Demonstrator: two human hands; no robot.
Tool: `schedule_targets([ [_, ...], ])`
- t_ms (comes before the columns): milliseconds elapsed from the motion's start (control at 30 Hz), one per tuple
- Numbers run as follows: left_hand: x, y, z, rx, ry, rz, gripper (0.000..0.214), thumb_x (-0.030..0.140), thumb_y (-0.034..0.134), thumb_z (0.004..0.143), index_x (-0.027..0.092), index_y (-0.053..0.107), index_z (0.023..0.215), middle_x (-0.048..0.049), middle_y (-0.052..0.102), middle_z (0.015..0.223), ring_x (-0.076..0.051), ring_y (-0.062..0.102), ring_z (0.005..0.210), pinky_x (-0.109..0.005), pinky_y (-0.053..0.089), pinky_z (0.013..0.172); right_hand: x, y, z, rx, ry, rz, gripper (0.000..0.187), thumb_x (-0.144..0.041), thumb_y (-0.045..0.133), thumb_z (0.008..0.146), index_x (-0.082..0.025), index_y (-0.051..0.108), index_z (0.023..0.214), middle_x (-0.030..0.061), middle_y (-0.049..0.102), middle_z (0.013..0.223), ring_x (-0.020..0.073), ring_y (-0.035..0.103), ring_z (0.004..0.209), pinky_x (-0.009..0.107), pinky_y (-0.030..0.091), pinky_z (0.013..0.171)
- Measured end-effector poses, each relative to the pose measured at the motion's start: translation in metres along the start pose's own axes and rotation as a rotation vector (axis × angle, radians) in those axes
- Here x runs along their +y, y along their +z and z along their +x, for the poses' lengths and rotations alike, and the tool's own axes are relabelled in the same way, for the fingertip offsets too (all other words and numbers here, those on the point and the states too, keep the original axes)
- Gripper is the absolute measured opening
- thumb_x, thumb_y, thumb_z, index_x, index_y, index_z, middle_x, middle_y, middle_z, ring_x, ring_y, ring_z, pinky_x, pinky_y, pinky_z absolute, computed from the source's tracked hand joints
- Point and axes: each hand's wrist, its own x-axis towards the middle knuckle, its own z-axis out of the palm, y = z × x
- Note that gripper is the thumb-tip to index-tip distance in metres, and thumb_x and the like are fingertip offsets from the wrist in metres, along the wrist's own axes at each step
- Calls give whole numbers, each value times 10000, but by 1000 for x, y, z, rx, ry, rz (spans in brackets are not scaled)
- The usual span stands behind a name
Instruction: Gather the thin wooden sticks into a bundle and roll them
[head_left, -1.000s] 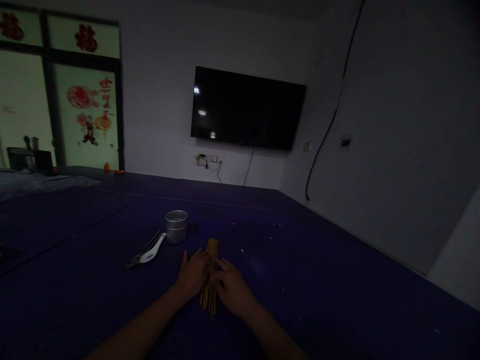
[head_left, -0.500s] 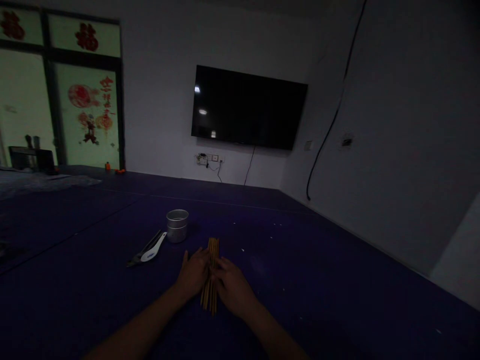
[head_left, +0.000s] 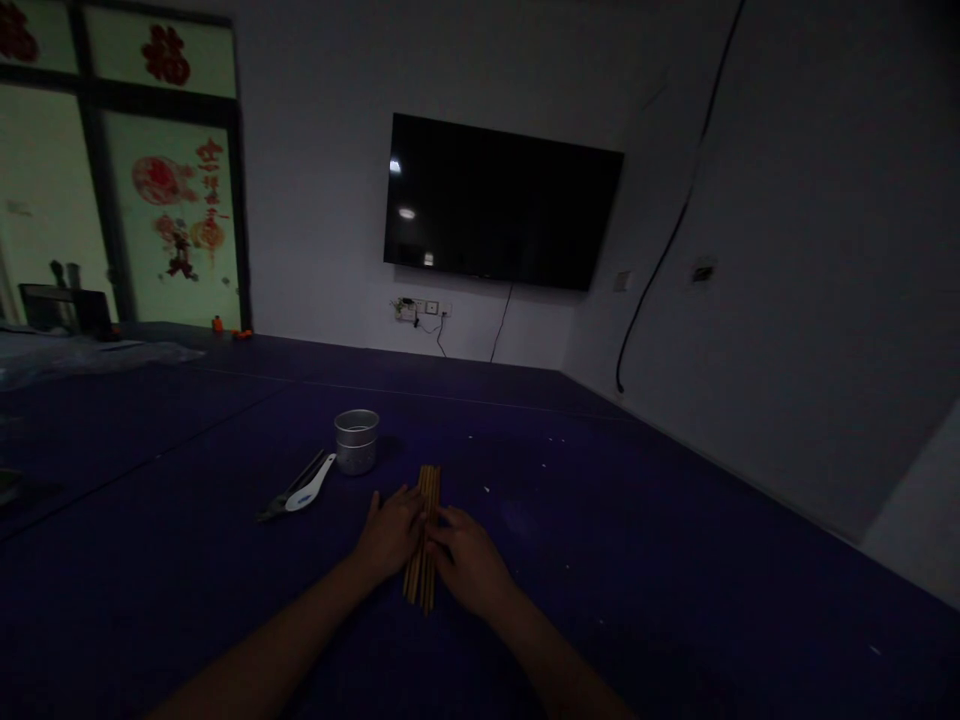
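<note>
- Kept left hand (head_left: 390,534) and right hand (head_left: 471,562) on the bundle of thin sticks (head_left: 430,482), with almost no change in placement over the last second; registered only a slight shift of the whole view. Judged accordingly as a steadying contact, with no lifting or separating apparent.
- Located the sticks between both hands, lying lengthwise on the dark blue table (head_left: 570,610), with far ends projecting past the fingers and near ends uneven and slightly fanned.
- Laid left fingers against the left side and partly over the top; placed right thumb and fingers against the right side. Could not tell, in the dim light, any firm closing of either hand.
- Noted, beyond and left of the left hand, a white spoon (head_left: 306,492) beside a dark tool (head_left: 275,507) of unclear type.
- Found a metal cup (head_left: 357,445) upright near the spoon handle; could not confirm contact.
- Observed a dark television (head_left: 502,205) mounted at the far wall (head_left: 322,220).
</note>
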Motion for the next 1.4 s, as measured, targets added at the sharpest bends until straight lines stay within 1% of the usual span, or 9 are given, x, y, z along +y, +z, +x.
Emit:
schedule_targets([
  [133, 0, 1, 0, 3, -14, -5, 445, 280, 265, 925, 214, 443, 1327, -83, 444, 1410, -229, 310, 1350, -583, 147, 1086, -2, -2, 0, 4, -7, 3, 368, -210, 425, 870, -214, 589, 1200, 65, 541, 1302, 220, 444, 1235, 369, 340, 1033],
  [300, -2, 3, 1, 4, 4, -15, 446, 302, 250, 934, 207, 445, 1324, -78, 427, 1422, -230, 316, 1346, -583, 145, 1088, 0, 0, 0, 1, -18, -7, 355, -191, 426, 864, -209, 610, 1168, 64, 548, 1299, 214, 447, 1240, 364, 312, 1060],
  [500, -2, 3, 1, 21, 12, -21, 459, 342, 227, 942, 217, 439, 1329, -78, 415, 1430, -232, 304, 1352, -580, 148, 1089, 5, 5, 1, -10, -13, -3, 394, -195, 445, 857, -207, 561, 1234, 81, 552, 1294, 233, 466, 1225, 382, 350, 1030],
  [667, 0, 1, 0, 10, 20, -16, 479, 383, 222, 940, 228, 423, 1346, -80, 391, 1445, -249, 282, 1361, -586, 164, 1081, 6, 5, 1, -4, -25, -4, 391, -214, 425, 875, -182, 556, 1243, 94, 544, 1302, 234, 456, 1234, 374, 341, 1037],
  [933, 0, 0, 0, -18, 31, -12, 452, 347, 242, 935, 251, 436, 1332, -66, 397, 1443, -245, 276, 1363, -583, 169, 1078, 4, 4, 1, -12, -7, -18, 365, -208, 420, 878, -188, 586, 1202, 89, 560, 1279, 227, 479, 1205, 361, 354, 1019],
  [1100, 2, -4, -2, -27, 25, -5, 456, 316, 237, 931, 234, 441, 1330, -72, 391, 1447, -242, 269, 1366, -576, 181, 1078, -1, 0, 1, 15, -29, 12, 330, -195, 396, 886, -218, 656, 1089, 55, 576, 1257, 197, 512, 1162, 323, 369, 1002],
  [1200, 4, -4, -2, -35, 29, 0, 453, 303, 250, 923, 232, 448, 1324, -71, 384, 1451, -243, 273, 1364, -582, 183, 1075, -1, 0, 0, 6, -11, -21, 341, -216, 379, 899, -219, 656, 1099, 52, 554, 1290, 217, 487, 1193, 352, 352, 1020],
  [1300, 4, -4, -1, -31, 26, -1, 446, 291, 258, 919, 237, 464, 1310, -69, 389, 1448, -239, 283, 1360, -584, 176, 1077, -1, 0, 0, -12, 34, -78, 375, -242, 363, 910, -204, 603, 1196, 73, 519, 1330, 254, 425, 1253, 402, 330, 1035],
  [1400, 3, -2, -1, -20, 21, -8, 445, 285, 252, 919, 243, 463, 1309, -68, 403, 1440, -236, 294, 1355, -583, 173, 1079, 0, 0, 0, -36, 44, -99, 400, -257, 340, 919, -204, 564, 1246, 82, 494, 1354, 261, 381, 1288, 419, 326, 1036],
])
